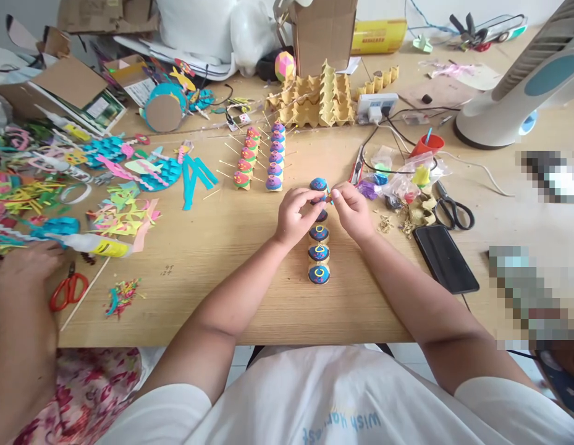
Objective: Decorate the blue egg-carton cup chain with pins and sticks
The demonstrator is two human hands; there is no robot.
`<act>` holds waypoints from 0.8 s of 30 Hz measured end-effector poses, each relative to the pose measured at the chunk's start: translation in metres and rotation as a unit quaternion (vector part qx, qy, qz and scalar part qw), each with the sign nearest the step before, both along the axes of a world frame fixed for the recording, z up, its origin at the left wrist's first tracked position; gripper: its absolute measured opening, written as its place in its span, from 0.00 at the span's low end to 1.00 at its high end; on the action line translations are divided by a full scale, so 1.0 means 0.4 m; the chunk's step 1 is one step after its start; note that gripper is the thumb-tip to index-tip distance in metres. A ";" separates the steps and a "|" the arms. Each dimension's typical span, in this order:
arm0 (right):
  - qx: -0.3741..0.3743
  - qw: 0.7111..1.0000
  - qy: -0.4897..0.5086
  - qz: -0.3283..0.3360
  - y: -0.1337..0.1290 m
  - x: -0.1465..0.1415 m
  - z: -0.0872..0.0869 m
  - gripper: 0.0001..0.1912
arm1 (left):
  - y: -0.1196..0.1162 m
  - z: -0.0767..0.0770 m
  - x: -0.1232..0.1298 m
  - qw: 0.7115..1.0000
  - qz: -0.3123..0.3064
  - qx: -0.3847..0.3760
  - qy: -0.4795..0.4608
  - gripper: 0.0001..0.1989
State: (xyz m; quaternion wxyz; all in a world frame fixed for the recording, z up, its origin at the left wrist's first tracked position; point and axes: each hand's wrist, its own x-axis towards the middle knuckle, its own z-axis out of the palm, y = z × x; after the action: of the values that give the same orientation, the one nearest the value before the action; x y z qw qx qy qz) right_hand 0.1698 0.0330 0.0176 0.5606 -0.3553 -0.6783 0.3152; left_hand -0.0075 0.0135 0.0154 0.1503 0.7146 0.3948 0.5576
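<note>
Pale wood-grain surface (222, 259), cluttered at its back and left with paper scraps, egg-tray pieces (309, 105) and boxes, carries a strip of blue-topped egg-carton cups (319, 233) standing in front of the person, between the two forearms. Some blue tops bear yellow shapes. At its far end, the right hand (353, 211) has thumb and fingers pinched on a tiny bluish piece (332, 199), too small to identify; the left hand (296, 213) holds its fingers narrow just beside, and whether they grip anything I cannot tell. Pressing hard there could dent a soft-looking top or tip the light strip, since neither hand clearly steadies its near end. A loose pinch could drop the piece among the cups. Swinging the left hand outward might snag the thin sticks on the purple-topped row (276, 154); a wide right forearm could nudge the black phone (447, 258) or scatter the crumbs (385, 224) nearby.
</note>
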 end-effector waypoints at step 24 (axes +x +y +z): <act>0.001 0.999 -0.032 0.007 0.005 -0.007 -0.013 0.29 | 0.020 -0.021 0.008 0.988 0.104 0.090 0.077 0.11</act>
State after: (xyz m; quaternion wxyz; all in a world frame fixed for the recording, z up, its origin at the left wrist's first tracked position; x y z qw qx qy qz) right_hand 0.1668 0.0351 0.0125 0.5368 -0.3599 -0.6984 0.3074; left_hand -0.0042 0.0215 0.0072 -0.0043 0.7211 0.4252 0.5470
